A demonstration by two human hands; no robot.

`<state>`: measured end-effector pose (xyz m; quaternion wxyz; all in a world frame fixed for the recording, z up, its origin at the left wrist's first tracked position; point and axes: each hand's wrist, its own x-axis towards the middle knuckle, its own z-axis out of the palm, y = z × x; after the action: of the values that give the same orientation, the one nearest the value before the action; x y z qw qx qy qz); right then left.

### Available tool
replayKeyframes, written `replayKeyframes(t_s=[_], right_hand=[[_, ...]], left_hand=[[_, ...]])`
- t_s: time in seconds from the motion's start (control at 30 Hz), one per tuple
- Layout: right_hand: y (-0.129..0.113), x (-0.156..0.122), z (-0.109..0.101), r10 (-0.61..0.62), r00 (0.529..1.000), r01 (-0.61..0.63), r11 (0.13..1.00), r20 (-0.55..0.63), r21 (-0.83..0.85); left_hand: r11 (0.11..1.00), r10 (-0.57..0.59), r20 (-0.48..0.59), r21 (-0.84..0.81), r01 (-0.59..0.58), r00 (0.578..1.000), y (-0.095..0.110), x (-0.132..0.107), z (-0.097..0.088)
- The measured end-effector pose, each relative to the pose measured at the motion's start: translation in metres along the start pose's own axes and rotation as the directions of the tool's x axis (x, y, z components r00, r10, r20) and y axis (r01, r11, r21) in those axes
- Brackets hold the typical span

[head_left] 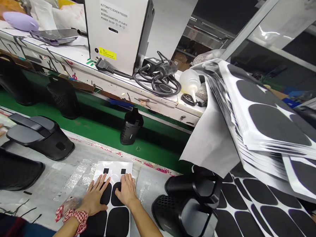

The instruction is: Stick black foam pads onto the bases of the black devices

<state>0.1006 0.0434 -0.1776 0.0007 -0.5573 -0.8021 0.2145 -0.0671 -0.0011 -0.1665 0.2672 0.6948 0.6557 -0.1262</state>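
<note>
Clearly, both hands are lying on the sticker sheet point(111, 191) at the desk's near edge: left hand point(94, 198) with fingers spread, right hand point(127, 191) fingers together, flat. Careless peeling may be tearing or creasing a black pad.

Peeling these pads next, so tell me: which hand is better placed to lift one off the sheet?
Probably the right hand: its fingers curl at the top edge of a black pad on the sheet. The left hand lies flat, pressing the sheet down.
</note>
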Motion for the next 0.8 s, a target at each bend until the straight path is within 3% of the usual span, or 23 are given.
replayKeyframes(t_s=[0.13, 0.23, 0.47, 0.6, 0.7, 0.8], right_hand=[[0.002, 0.018, -0.009, -0.018, 0.999, 0.017, 1.000, 0.048, 0.006], [0.005, 0.015, -0.010, -0.036, 0.999, 0.036, 0.999, 0.037, 0.016], [0.012, -0.014, 0.014, -0.055, 0.996, 0.053, 0.998, -0.065, -0.023], [0.016, 0.002, 0.024, -0.070, 0.986, 0.058, 0.995, -0.150, -0.078], [0.014, 0.014, 0.029, -0.157, 0.966, 0.130, 0.982, -0.206, -0.140], [0.016, 0.008, 0.038, -0.247, 0.938, 0.199, 0.958, -0.243, -0.205]], left_hand=[[1.000, -0.008, -0.004, -0.004, 0.008, 1.000, 0.000, -0.001, 0.001], [1.000, 0.001, -0.003, -0.012, -0.001, 1.000, 0.000, 0.000, 0.002], [0.998, -0.011, 0.028, -0.068, 0.013, 1.000, 0.007, 0.000, -0.006], [0.991, -0.015, 0.068, -0.130, 0.024, 0.998, 0.010, -0.001, -0.011], [0.983, -0.023, 0.071, -0.179, 0.035, 0.997, 0.006, 0.000, -0.012], [0.973, -0.019, 0.048, -0.229, 0.030, 0.999, 0.003, -0.001, -0.008]])
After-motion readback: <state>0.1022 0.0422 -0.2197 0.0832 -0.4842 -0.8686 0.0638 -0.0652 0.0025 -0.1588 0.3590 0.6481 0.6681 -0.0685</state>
